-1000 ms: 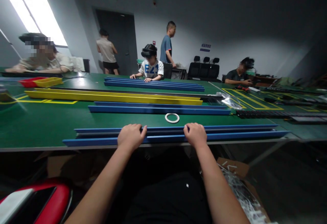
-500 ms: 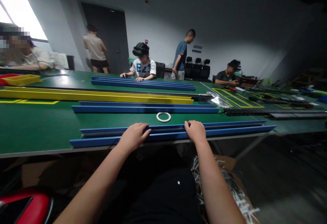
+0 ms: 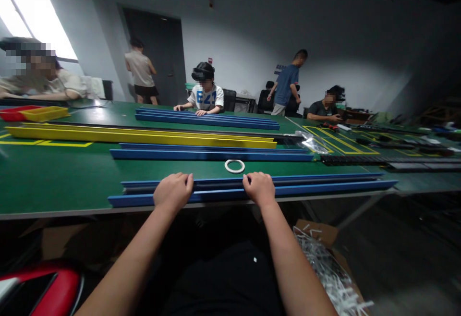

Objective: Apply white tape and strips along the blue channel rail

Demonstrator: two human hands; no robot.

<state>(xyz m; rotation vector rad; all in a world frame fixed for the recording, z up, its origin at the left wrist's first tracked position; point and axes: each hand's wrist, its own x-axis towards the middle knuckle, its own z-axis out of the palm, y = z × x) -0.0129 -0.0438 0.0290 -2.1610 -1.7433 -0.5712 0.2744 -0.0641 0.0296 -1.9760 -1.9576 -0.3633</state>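
Observation:
Along the front edge of the green table (image 3: 72, 181) lie long blue rails (image 3: 324, 185) with a dark strip between them. My left hand (image 3: 174, 192) rests on them left of centre, its fingers curled over and closed. To the right of centre my right hand (image 3: 260, 188) is closed over the same rails. What the fingertips grip, if anything, is hidden behind the hands. A white ring (image 3: 235, 166) lies flat just beyond the rails, nearest to my right hand. Farther back sits another pair of blue rails (image 3: 212, 154).
Yellow rails (image 3: 144, 136), more blue rails (image 3: 205, 119) and red and yellow trays (image 3: 45, 113) lie farther back. Several people are around the far side. A box of white strips (image 3: 327, 263) stands below the table; a red seat (image 3: 54, 287) is lower left.
Both hands have moved left along the front rails, and the left hand's thumb has closed in. The view has shifted slightly. A standing person in blue has moved right.

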